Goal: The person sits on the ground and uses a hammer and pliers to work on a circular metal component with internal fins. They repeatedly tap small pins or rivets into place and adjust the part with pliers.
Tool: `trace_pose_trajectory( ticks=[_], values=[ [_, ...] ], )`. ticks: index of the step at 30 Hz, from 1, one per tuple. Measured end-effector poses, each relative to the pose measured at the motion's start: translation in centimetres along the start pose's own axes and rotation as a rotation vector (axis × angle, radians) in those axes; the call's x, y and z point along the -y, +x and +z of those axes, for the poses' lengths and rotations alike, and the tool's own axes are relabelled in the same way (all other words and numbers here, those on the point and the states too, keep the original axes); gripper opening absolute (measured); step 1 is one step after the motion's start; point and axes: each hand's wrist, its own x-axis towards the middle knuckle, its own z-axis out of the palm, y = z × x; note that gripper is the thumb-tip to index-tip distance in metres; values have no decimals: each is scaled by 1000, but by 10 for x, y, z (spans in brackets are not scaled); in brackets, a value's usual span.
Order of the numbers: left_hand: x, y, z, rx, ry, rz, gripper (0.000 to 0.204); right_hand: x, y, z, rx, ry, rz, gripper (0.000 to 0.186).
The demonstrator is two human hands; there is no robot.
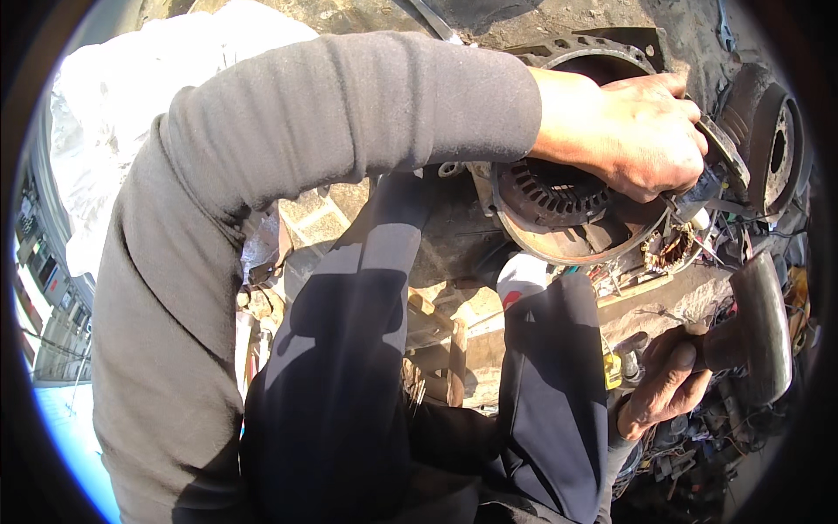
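Stretched across the view from the left, my left arm reaches over a round, rusty metal housing (572, 253) with a slotted vent ring inside. My left hand (650, 135) is closed at the housing's right side, its fingers curled against the edge of a dark round metal plate (726, 155). The palm side and thumb's hold are hidden under the hand. Lower right, my right hand (668, 389) grips a hammer (762, 327) by its handle close to the heavy, worn metal head. The hammer stays apart from the housing.
Another round metal part (777, 153) with a central hole lies beyond the plate. Copper windings (668, 249) show below the housing. White plastic sheeting (113, 148) fills the upper left. Scrap and wires (711, 445) crowd the lower right. My legs (349, 349) frame the near side.
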Motion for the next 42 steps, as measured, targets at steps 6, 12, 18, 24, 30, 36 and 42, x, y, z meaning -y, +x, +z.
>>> trace_pose_trajectory(
  ticks=[6,12,18,24,30,36,42],
  values=[
    [1,7,-5,168,58,-32,21,-11,2,2,221,-321,231,28],
    [-2,10,-6,196,74,-70,23,1,-1,5,-33,54,-18,23],
    [-3,12,-8,255,75,-85,22,-10,12,10,203,-135,335,20],
    [1,13,-5,197,47,-43,17,0,2,14,-1,46,-5,23],
    [-2,17,-7,247,73,-68,17,-2,9,23,124,-179,257,19],
    [1,18,1,289,91,-100,17,-2,2,17,17,-17,55,21],
    [5,6,2,81,69,-56,23,-11,16,17,141,-84,335,20]
  ],
)
